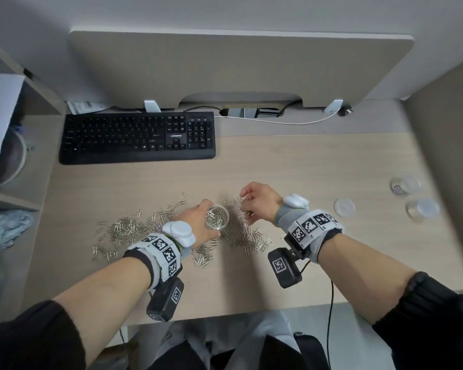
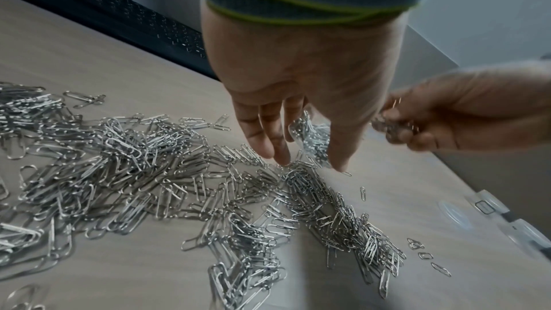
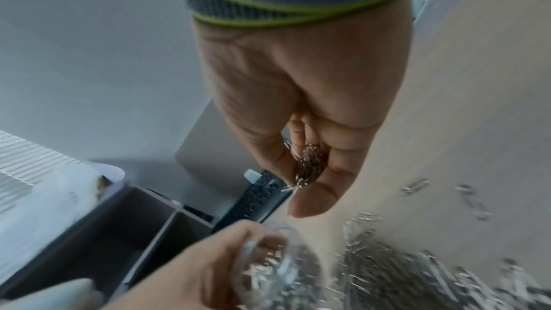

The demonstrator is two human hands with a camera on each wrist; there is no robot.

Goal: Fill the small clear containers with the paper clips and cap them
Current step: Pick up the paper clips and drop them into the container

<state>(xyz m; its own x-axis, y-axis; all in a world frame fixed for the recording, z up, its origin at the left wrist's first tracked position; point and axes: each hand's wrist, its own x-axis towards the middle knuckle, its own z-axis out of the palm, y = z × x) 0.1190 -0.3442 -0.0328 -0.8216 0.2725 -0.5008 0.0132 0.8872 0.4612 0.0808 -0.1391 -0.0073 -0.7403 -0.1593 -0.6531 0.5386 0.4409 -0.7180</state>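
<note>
My left hand [image 1: 202,218] grips a small clear container [image 1: 217,217] partly filled with paper clips, standing amid the silver paper clip pile [image 1: 134,228] on the desk. In the left wrist view the container [image 2: 311,140] shows between the fingers [image 2: 269,136]. My right hand [image 1: 257,202] hovers just right of the container and pinches a bunch of clips [image 3: 308,169] in curled fingers. More clips [image 1: 251,237] lie below that hand. A loose clear cap [image 1: 344,206] lies to the right.
Two other small clear containers [image 1: 405,185] [image 1: 422,209] stand near the desk's right side. A black keyboard [image 1: 138,137] lies at the back left. A white cable [image 1: 278,121] runs behind it. A blue cloth [image 1: 3,228] sits on the left shelf.
</note>
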